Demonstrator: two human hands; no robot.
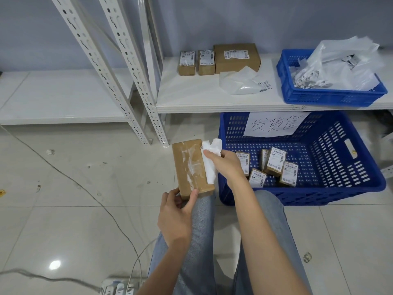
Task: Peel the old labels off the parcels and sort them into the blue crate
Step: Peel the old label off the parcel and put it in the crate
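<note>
- Left hand (173,217): fingers clasp the near end of brown parcel (191,169).
- Right hand (225,165): fingers pinch white label (209,165), half lifted.
- Blue crate (319,194) just right.

Brown cardboard parcel (191,169): tilted above knee, top face streaked with white residue. White paper label (209,160): mostly peeled, curling off right edge. Blue perforated plastic crate (331,158): on floor, holding five labelled small cardboard boxes (274,165).

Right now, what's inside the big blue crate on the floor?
The crate holds five small labelled boxes. The right hand covers part of one, and anything under them is hidden.
</note>
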